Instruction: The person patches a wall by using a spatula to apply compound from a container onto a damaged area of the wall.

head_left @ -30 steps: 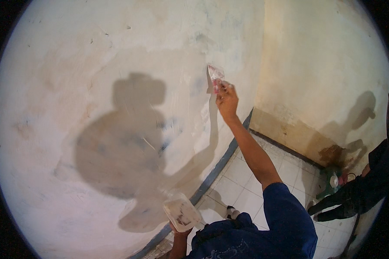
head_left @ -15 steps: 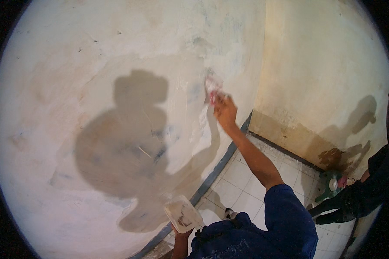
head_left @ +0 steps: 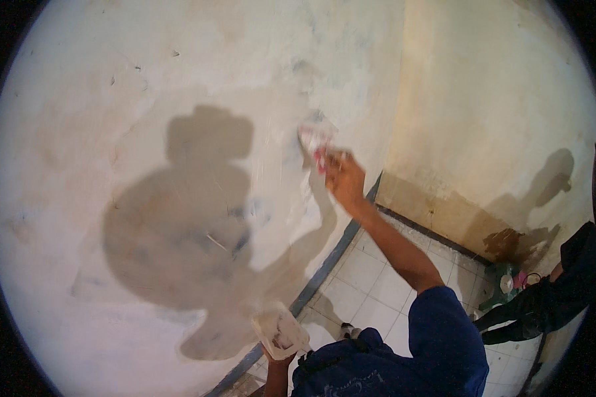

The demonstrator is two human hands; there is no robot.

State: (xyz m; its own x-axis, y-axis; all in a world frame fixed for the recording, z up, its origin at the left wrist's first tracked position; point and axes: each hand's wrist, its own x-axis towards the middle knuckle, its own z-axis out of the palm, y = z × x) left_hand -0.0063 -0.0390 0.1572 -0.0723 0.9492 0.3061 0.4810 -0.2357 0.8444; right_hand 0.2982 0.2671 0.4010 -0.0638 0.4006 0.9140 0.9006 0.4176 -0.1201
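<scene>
My right hand (head_left: 344,171), its arm raised toward the patchy white wall (head_left: 66,165), is closed on a scraper (head_left: 316,145) with a pink-red handle. The scraper is blurred, and its wide blade lies at or very close to the wall, amid pale smeared patches. Low near the wall, my left hand (head_left: 277,357) holds a pale, square plastic tub (head_left: 278,331) smeared inside with filler and dark marks. My shadow falls across the wall left of the scraper.
A stained cream wall (head_left: 483,99) meets this one at a corner. Below are a white tiled floor (head_left: 364,278) and a dark baseboard (head_left: 324,264). At the right stands another person in dark clothes (head_left: 556,298), beside a green object (head_left: 500,291) with pink and white parts.
My right hand and the scraper have moved down and to the left along the wall. The left hand and tub stay nearly in place. The other person has shifted slightly.
</scene>
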